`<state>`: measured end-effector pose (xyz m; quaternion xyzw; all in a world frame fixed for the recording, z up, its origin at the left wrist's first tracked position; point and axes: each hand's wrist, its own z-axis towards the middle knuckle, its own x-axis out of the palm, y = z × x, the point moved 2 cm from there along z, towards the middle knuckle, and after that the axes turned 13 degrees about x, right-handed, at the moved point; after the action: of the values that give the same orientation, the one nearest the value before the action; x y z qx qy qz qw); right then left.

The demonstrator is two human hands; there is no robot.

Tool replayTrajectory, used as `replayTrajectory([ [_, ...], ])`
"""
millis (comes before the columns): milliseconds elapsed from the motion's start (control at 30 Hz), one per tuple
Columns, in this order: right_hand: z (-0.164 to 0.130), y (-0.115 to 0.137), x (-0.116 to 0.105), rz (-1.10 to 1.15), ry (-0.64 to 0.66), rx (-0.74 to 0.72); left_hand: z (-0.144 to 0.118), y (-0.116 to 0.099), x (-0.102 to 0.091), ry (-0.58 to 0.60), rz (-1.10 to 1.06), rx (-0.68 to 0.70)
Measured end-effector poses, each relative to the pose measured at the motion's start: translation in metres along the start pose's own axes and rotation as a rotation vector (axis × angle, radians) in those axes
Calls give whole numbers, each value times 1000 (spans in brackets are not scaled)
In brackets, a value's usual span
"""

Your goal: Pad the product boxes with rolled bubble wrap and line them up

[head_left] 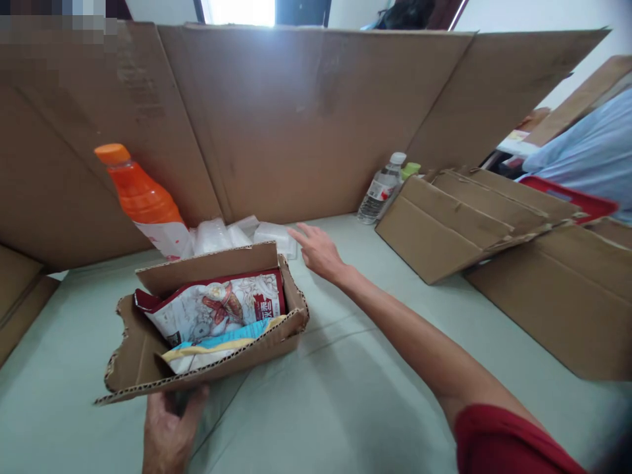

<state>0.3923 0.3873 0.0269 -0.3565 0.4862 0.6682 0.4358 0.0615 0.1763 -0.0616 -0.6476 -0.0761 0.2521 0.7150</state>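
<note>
An open cardboard box (207,266) with ragged cut edges sits in front of me. Inside it lie a white and dark-red printed food pouch (222,306) and a blue, yellow and white packet (217,347). My left hand (170,428) grips the box from below its near side, the fingertips hidden under it. Beyond the box's far right corner, my right hand (318,250) is open, fingers stretched toward clear plastic packages (274,236). I cannot tell whether the fingertips touch them. An orange drink bottle (145,204) leans at the back left, beside these packages.
A tall cardboard screen (316,118) closes off the back of the green-covered surface (345,388). A clear water bottle (380,191) and a green-capped container (411,170) stand at the back right. Cardboard compartments (444,217) and a red tray (573,197) are on the right, near a person's blue sleeve (587,158).
</note>
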Motion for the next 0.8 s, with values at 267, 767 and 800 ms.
replayTrajectory([
  [267,60,1,-2,614,-209,232,1,4,-2,14,-2,20],
  [767,-125,-44,-71,570,175,582,8,-18,-24,20,-84,99],
  [800,-132,-46,-70,513,178,585,6,-20,-29,20,-77,106],
])
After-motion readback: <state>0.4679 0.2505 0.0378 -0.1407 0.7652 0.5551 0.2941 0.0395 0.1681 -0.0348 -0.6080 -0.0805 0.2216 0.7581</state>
